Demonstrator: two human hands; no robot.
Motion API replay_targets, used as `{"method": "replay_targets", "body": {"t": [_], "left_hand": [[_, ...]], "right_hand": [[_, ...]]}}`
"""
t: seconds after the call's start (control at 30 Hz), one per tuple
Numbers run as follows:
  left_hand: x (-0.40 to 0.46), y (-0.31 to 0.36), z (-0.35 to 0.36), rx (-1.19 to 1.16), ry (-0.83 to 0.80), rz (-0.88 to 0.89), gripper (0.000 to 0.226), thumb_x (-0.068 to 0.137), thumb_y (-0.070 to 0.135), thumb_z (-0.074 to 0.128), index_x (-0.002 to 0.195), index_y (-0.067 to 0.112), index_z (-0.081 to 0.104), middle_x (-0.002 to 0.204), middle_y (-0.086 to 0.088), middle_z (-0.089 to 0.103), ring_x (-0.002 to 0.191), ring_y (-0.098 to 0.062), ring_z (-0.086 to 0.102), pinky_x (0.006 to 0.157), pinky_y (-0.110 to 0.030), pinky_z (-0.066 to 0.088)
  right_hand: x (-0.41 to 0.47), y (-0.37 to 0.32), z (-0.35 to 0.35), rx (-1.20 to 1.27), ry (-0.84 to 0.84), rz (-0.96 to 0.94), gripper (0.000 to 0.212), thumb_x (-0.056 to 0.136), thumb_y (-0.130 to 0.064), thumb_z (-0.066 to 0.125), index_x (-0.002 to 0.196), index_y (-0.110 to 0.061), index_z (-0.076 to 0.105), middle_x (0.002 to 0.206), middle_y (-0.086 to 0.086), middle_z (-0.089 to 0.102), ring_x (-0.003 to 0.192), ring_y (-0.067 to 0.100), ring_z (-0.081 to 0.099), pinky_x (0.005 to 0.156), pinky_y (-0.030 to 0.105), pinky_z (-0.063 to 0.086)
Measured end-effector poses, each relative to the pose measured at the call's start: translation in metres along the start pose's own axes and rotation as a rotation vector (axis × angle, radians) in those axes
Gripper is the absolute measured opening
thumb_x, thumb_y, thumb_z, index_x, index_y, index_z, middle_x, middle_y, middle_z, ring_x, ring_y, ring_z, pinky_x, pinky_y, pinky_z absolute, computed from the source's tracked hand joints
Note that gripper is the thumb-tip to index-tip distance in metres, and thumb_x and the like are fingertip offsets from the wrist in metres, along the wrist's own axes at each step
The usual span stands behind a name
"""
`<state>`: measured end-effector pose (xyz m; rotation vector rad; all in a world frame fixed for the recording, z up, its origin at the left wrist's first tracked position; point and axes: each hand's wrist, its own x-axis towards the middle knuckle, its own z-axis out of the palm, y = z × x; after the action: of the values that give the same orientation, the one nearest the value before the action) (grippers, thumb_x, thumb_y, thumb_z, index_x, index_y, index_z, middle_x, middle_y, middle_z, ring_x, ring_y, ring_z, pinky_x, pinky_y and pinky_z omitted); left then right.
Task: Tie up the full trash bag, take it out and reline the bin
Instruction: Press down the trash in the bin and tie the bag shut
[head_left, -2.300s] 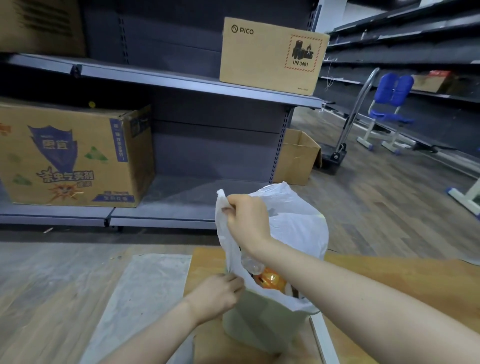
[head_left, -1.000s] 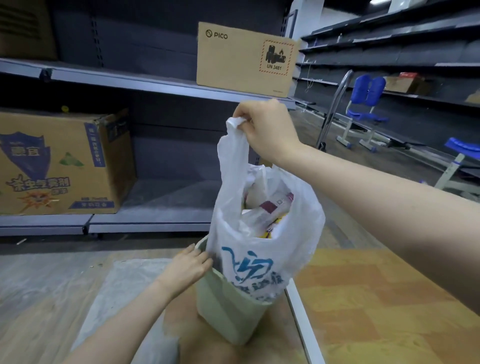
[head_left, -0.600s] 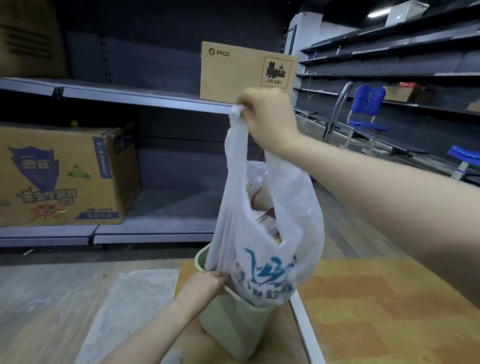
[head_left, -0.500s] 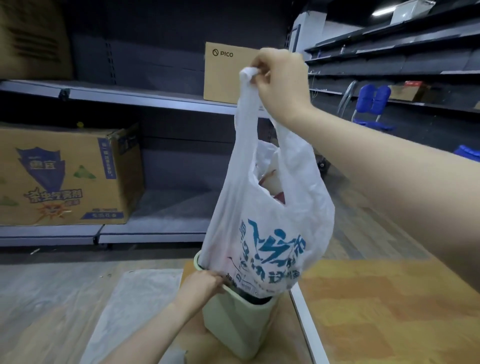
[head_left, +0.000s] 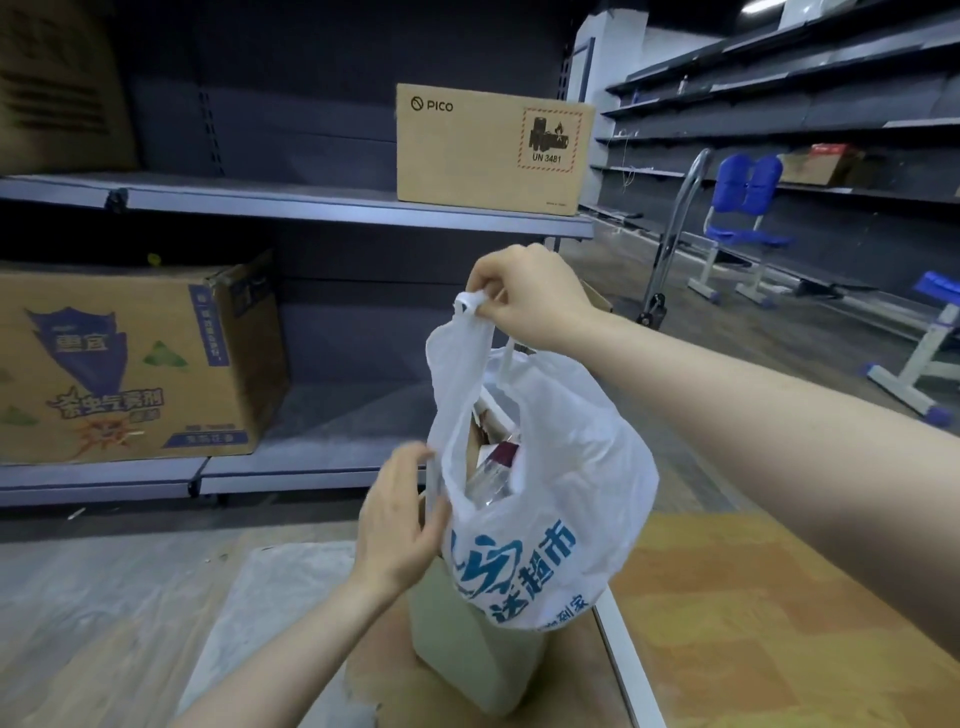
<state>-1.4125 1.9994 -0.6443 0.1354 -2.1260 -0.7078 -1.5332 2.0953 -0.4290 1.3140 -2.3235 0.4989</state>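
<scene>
A full white trash bag (head_left: 561, 519) with blue print hangs in the air, its bottom just over the pale green bin (head_left: 467, 660). My right hand (head_left: 524, 301) pinches both handles at the top. A bottle and packaging show through the bag's open mouth. My left hand (head_left: 400, 525) is beside the bag's left side with fingers spread, off the bin's rim and holding nothing. The bin stands on a small wooden surface below.
A flat clear plastic sheet (head_left: 270, 603) lies on the floor left of the bin. Grey shelves (head_left: 291, 200) behind carry a PICO carton (head_left: 488, 150) and a printed carton (head_left: 130, 364). A hand truck (head_left: 670, 244) and blue chairs (head_left: 743, 228) stand at right.
The right hand lifted the bag by its handles up out of the bin, then lowered it a little. The left hand let go of the bin's rim and rose beside the bag.
</scene>
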Motion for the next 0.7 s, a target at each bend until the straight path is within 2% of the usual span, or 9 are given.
{"method": "replay_targets", "body": {"t": [0.07,0.13,0.27,0.33,0.4,0.5,0.57,0.63,0.7], "left_hand": [[0.029,0.012,-0.001,-0.219,-0.027,-0.194,0.086,0.079,0.08,0.022,0.138,0.019,0.035,0.132,0.02,0.038,0.118,0.008,0.038,0.096,-0.013,0.032],[0.059,0.016,-0.003,-0.314,-0.089,-0.208,0.097,0.073,0.085,0.025,0.148,0.024,0.018,0.144,0.027,0.021,0.132,0.012,0.023,0.107,-0.009,0.019],[0.106,0.017,-0.005,-0.139,-0.238,-0.147,0.091,0.083,0.062,0.053,0.152,0.025,0.006,0.159,0.006,0.012,0.145,-0.013,0.014,0.117,-0.037,0.016],[0.118,0.019,-0.006,-0.05,-0.235,-0.017,0.057,0.093,0.039,0.052,0.144,0.03,0.028,0.144,0.003,0.041,0.134,-0.017,0.037,0.116,-0.05,0.02],[0.121,0.021,-0.006,0.04,-0.246,0.059,0.03,0.097,0.015,0.042,0.121,0.032,0.048,0.109,0.013,0.06,0.106,-0.009,0.054,0.115,-0.053,0.018],[0.113,0.02,-0.013,0.07,-0.252,-0.014,0.044,0.09,-0.006,0.03,0.079,0.035,0.043,0.075,0.016,0.049,0.074,-0.009,0.051,0.116,-0.049,0.018],[0.108,0.013,-0.017,0.042,-0.239,-0.054,0.042,0.089,-0.002,0.029,0.076,0.036,0.04,0.074,0.012,0.048,0.073,-0.02,0.05,0.11,-0.051,0.027],[0.108,0.01,-0.018,-0.055,-0.249,-0.092,0.029,0.089,0.011,0.028,0.078,0.032,0.045,0.073,0.013,0.051,0.072,-0.019,0.051,0.097,-0.048,0.037],[0.108,0.013,-0.016,-0.161,-0.306,-0.118,0.031,0.095,0.016,0.028,0.074,0.033,0.045,0.073,0.015,0.051,0.068,-0.009,0.05,0.078,-0.036,0.04]], "right_hand": [[-0.004,0.002,0.004,0.021,0.007,-0.023,0.011,0.083,-0.015,0.061,0.089,-0.019,0.07,0.086,0.0,0.072,0.083,0.02,0.064,0.072,0.031,0.051],[-0.009,0.004,0.007,0.071,0.012,-0.04,0.01,0.082,-0.015,0.062,0.088,-0.017,0.07,0.085,0.0,0.072,0.082,0.02,0.064,0.073,0.031,0.051],[-0.018,0.007,0.013,0.134,0.032,-0.087,0.013,0.082,-0.01,0.061,0.09,-0.014,0.071,0.083,0.002,0.072,0.079,0.02,0.064,0.073,0.035,0.053],[-0.021,0.009,0.018,0.163,0.022,-0.131,0.015,0.081,-0.008,0.06,0.091,-0.014,0.071,0.083,0.002,0.072,0.078,0.021,0.065,0.074,0.038,0.053],[-0.024,0.011,0.023,0.2,-0.011,-0.179,0.019,0.08,-0.011,0.064,0.097,-0.016,0.069,0.085,0.0,0.072,0.081,0.022,0.065,0.075,0.04,0.054],[-0.033,0.018,0.02,0.296,0.005,-0.2,0.051,0.075,-0.027,0.075,0.122,-0.018,0.055,0.082,-0.005,0.067,0.082,0.019,0.065,0.078,0.038,0.054],[-0.045,0.03,0.019,0.358,0.132,-0.147,0.072,0.068,-0.042,0.079,0.126,-0.015,0.046,0.083,-0.006,0.062,0.078,0.015,0.062,0.074,0.031,0.051],[-0.062,0.047,0.025,0.44,0.184,0.01,0.086,0.065,-0.052,0.078,0.132,-0.018,0.037,0.103,-0.007,0.058,0.096,0.013,0.061,0.084,0.028,0.048],[-0.082,0.064,0.04,0.455,0.082,0.181,0.099,0.065,-0.067,0.069,0.143,-0.024,0.025,0.131,-0.004,0.05,0.119,0.014,0.052,0.095,0.03,0.041]]}}
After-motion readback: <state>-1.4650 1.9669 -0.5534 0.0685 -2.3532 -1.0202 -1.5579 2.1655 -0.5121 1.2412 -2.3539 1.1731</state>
